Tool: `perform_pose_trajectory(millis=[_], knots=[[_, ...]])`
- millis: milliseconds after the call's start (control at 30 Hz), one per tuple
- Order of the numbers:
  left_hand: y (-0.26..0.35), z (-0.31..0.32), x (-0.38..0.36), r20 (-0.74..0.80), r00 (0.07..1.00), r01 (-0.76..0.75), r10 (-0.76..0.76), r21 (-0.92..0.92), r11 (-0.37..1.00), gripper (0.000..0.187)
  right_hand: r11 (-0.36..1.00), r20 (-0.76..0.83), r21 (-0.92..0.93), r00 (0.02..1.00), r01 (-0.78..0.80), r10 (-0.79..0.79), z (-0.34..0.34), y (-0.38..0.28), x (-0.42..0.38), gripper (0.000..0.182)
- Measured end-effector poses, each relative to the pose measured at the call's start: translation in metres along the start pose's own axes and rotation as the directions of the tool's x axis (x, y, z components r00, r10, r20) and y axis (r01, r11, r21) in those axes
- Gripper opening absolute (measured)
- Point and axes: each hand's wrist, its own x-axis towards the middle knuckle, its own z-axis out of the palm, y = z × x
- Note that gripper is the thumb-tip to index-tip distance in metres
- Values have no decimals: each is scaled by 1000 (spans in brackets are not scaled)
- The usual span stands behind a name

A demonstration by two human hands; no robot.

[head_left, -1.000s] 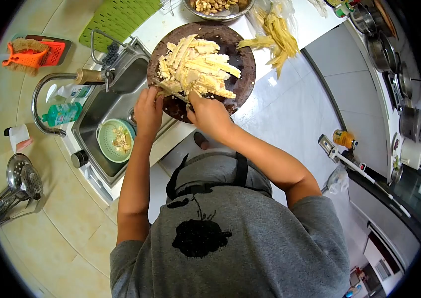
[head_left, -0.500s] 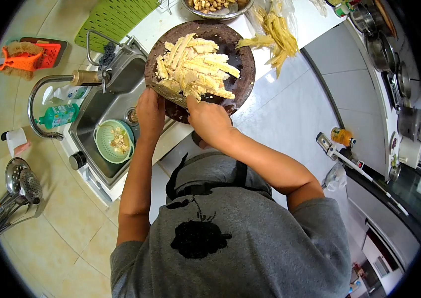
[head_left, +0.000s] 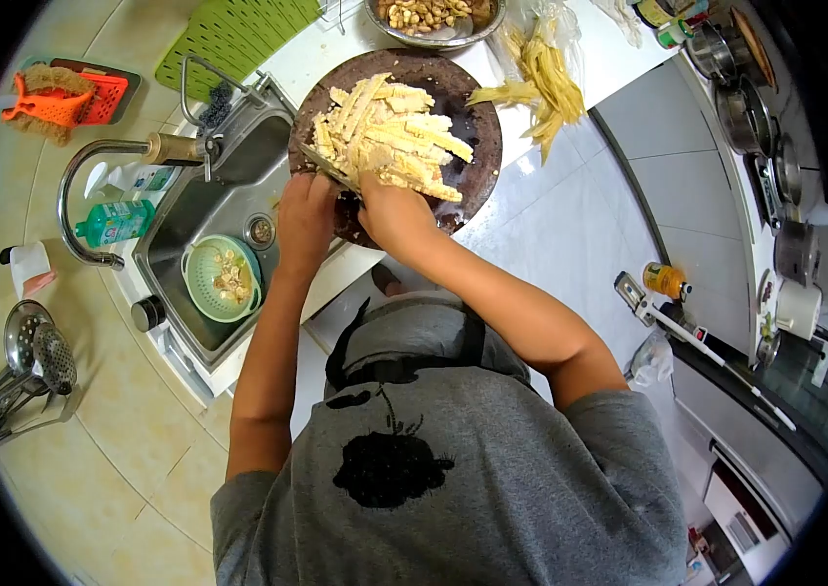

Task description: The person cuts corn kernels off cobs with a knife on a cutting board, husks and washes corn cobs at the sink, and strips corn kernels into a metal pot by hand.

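Note:
A heap of pale yellow strips (head_left: 390, 137) lies on the round dark board (head_left: 482, 161). Along the near left side of the heap is a metal blade (head_left: 328, 167), tilted, seen nearly edge-on. My right hand (head_left: 396, 217) is closed at the blade's right end, by the near edge of the heap; the handle is hidden inside it. At the blade's left end my left hand (head_left: 306, 210) has its fingers bent together over the board's left edge, touching or very near the blade. What those fingers hold, if anything, is hidden.
Left of the board is a steel sink (head_left: 165, 249) holding a green colander (head_left: 195, 288) with scraps. A metal bowl (head_left: 434, 41) of brown pieces stands behind the board. Yellow husks (head_left: 556, 83) hang over the counter's edge at the right. A curved faucet (head_left: 64, 200) rises beside the sink.
The blade has turned from showing its broad face to nearly edge-on. Both hands have shifted slightly along with it. The view has moved a little.

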Motion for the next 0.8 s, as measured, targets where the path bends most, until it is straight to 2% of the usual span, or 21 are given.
perform_pose_trajectory(millis=[100,200,300,400,500,600,700,800], knots=[[0,-3,1,-13,1000,19,-20,-20,1000,16,996,79,-43,994,-73,76,-9,1,-17,29],[7,-5,0,1,999,40,-40,31,999,13,998,27,-45,999,-32,33,-1,5,-11,29],[15,1,-1,-26,998,-50,51,57,997,13,997,-11,-73,1000,-6,5,15,13,15,29],[3,2,0,32,999,12,-12,13,1000,16,999,-4,-30,1000,14,-14,15,20,21,29],[3,-1,-4,36,999,38,-39,5,999,15,1000,23,-8,1000,-5,5,8,16,6,29],[1,-7,-5,8,998,60,-60,-92,994,15,997,67,-42,996,-57,60,5,15,-6,21],[-1,-2,-4,-31,999,37,-39,-61,997,14,998,35,-43,998,-52,54,20,18,7,21],[0,-1,-4,-8,998,56,-56,-52,997,15,998,-5,-32,999,-52,52,29,17,20,21]])
